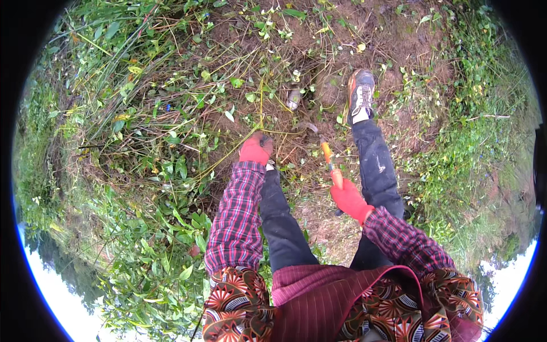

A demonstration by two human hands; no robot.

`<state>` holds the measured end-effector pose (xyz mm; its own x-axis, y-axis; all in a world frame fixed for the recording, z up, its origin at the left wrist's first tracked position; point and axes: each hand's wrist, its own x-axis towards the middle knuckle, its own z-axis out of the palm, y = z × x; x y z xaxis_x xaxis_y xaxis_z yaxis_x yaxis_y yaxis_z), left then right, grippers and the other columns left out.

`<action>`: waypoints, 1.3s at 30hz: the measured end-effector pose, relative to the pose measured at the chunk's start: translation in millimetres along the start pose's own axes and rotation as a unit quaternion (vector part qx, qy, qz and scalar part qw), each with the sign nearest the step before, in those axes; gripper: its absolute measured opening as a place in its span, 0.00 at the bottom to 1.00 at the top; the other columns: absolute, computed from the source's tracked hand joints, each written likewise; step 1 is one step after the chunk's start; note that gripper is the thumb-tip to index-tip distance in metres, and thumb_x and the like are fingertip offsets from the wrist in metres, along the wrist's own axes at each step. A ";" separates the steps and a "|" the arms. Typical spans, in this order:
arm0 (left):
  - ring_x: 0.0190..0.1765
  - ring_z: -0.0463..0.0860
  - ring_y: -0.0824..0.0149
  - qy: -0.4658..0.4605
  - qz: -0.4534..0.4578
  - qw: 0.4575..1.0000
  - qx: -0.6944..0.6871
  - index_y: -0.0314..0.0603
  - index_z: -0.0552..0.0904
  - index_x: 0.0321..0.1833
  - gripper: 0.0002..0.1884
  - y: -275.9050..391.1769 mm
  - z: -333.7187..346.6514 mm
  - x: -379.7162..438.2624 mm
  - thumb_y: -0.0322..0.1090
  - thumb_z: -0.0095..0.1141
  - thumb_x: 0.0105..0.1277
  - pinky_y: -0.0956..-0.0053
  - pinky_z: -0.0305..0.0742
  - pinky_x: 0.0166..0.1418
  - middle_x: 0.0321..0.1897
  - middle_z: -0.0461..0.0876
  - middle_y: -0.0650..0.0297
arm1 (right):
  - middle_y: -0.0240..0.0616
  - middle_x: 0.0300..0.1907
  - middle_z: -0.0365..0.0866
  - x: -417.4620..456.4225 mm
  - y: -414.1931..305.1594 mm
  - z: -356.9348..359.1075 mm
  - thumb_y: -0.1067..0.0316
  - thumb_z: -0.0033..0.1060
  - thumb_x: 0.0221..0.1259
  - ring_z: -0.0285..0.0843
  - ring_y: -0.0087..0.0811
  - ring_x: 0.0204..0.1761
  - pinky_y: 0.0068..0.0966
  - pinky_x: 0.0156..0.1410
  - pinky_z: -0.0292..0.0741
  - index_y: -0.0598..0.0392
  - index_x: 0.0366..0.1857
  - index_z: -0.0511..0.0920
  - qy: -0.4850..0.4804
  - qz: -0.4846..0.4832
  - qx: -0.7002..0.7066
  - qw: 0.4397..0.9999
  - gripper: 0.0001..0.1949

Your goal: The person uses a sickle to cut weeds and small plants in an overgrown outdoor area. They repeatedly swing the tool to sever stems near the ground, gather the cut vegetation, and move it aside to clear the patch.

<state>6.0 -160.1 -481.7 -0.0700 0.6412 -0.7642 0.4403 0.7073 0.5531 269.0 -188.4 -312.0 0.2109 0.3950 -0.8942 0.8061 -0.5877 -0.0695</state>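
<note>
My left hand [256, 147], in a red work glove with dark grey on the fingers, is closed low over the ground. Yellow-green vine stems [261, 104] meet at its fingers. My right hand [351, 199], also gloved in red, grips a sickle by its yellow and orange handle [327, 154]. The curved sickle blade [308, 126] points away from me, close to the soil and to the right of my left hand. A pale, rounded object [294, 99] lies partly in the dirt beyond the blade; I cannot tell what it is.
My right shoe [362, 92] stands ahead on bare reddish soil [329, 220]. My left foot is mostly hidden behind my left hand. Tangled cut stems and leaves [141, 107] spread on the left. Leafy plants [188, 239] grow beside my left arm, and weeds [474, 128] line the right.
</note>
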 end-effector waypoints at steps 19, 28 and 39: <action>0.73 0.53 0.47 0.230 0.054 0.909 0.344 0.32 0.47 0.72 0.63 163.2 14.2 223.4 0.64 0.67 0.41 0.53 0.51 0.71 0.71 0.49 0.40 | 0.58 0.31 0.77 265.7 -87.7 -190.0 0.58 0.53 0.61 0.76 0.60 0.34 0.49 0.36 0.72 0.56 0.46 0.69 0.024 -0.305 -0.109 0.946 0.16; 0.49 0.81 0.52 0.101 -0.175 0.932 0.302 0.31 0.59 0.66 0.35 150.7 28.1 271.1 0.38 0.58 0.58 0.62 0.78 0.50 0.51 0.78 0.46 | 0.55 0.25 0.76 301.7 -127.0 -190.6 0.63 0.55 0.60 0.75 0.56 0.27 0.45 0.30 0.70 0.58 0.42 0.69 -0.019 -0.358 -0.082 0.930 0.12; 0.42 0.82 0.50 0.061 -0.164 0.900 0.399 0.37 0.69 0.51 0.20 15.9 -43.1 150.9 0.38 0.54 0.59 0.58 0.77 0.44 0.44 0.79 0.46 | 0.51 0.23 0.75 242.4 -56.0 -219.8 0.66 0.57 0.58 0.76 0.53 0.25 0.40 0.29 0.72 0.58 0.49 0.70 -0.024 -0.321 -0.099 0.942 0.16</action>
<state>-36.2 -39.2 -573.9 -0.3887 0.4994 -0.7743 0.8776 0.4566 -0.1460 396.5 95.5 -427.7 -0.3764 0.5893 -0.7149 0.8475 -0.0928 -0.5227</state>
